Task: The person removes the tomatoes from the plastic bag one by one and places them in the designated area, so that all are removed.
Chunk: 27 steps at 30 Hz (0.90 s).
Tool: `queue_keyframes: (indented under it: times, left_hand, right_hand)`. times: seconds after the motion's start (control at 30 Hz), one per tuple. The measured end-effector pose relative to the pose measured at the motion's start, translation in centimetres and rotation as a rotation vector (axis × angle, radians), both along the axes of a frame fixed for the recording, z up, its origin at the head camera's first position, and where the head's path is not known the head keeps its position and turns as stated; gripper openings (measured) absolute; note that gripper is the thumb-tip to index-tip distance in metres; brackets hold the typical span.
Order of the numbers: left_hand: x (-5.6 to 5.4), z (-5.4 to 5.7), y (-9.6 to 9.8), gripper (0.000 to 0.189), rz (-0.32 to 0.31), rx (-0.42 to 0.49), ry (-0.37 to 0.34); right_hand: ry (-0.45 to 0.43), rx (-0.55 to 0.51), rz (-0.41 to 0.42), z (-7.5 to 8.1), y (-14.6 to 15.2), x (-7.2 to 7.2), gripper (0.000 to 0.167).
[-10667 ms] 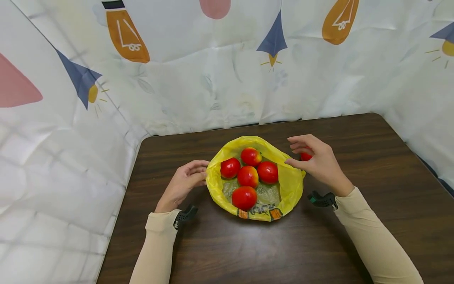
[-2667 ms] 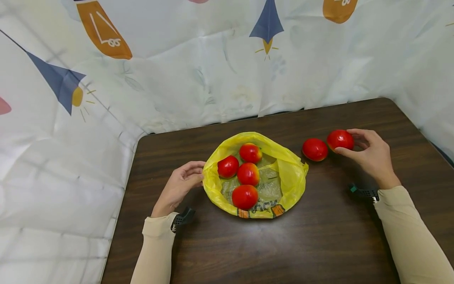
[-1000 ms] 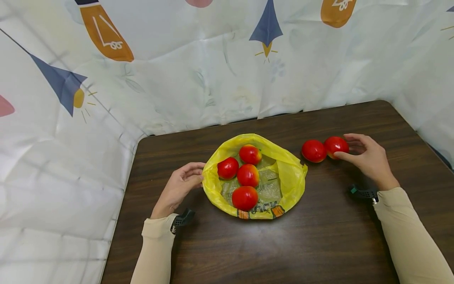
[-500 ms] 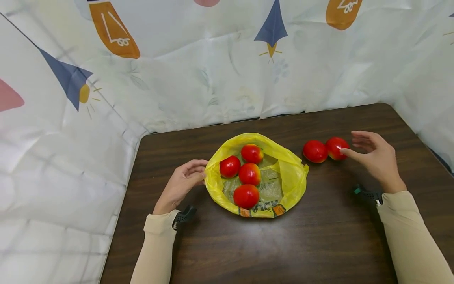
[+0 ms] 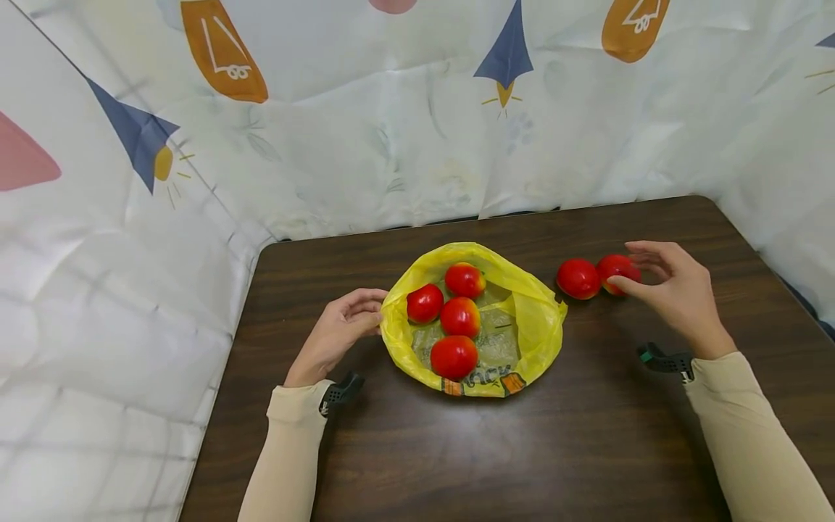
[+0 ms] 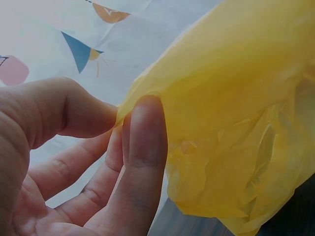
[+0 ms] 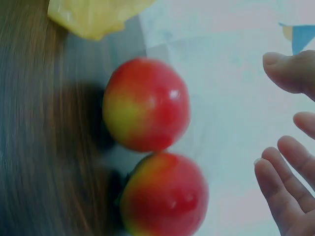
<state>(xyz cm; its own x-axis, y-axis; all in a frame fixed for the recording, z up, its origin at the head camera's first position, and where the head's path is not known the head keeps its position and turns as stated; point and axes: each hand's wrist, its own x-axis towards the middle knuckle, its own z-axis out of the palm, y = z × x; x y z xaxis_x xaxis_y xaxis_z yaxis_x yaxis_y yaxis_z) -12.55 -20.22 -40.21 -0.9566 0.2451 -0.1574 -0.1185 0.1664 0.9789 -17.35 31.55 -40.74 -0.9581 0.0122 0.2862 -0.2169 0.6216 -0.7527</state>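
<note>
My left hand (image 5: 335, 337) pinches the left rim of a yellow plastic bag (image 5: 538, 337) between thumb and fingers; the left wrist view shows the thin film (image 6: 221, 108) caught at the fingertips. Inside the wide-mouthed bag lie several red tomatoes (image 5: 454, 357) with yellowish patches. To its right, two more tomatoes sit side by side on the table, a nearer-to-bag one (image 5: 578, 279) and a right-hand one (image 5: 618, 272). My right hand (image 5: 678, 290) hovers by the right-hand tomato, thumb and fingers spread; in the right wrist view its fingers (image 7: 278, 189) stand apart from both tomatoes.
The dark wood-grain table (image 5: 509, 457) runs under everything. A white printed cloth (image 5: 404, 145) hangs behind its back edge and along the left side. Dark wrist cameras (image 5: 342, 391) are strapped to both wrists.
Since the oldest frame, one tomato has gone from the bag to the table beside the other. My right hand let go of it, drew back right, then came back left over it.
</note>
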Motion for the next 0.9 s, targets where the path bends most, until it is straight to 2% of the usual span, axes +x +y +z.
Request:
queue_keyframes:
  times: [0.4,0.7,0.9]
  left_hand:
    - [0.2,0.4,0.1,0.04,-0.024,0.021,0.009]
    - [0.3,0.7,0.2,0.038,-0.017,0.004,0.007]
    - [0.4,0.7,0.3,0.038,-0.014,0.016,0.006]
  right_hand:
    - [0.047,0.039,0.098,2.1,-3.0,1.1,0.056]
    - [0.16,0.079,0.188,2.9,-5.3,1.4,0.059]
    - [0.184,0.06,0.26,3.2,-6.7,1.5,0.062]
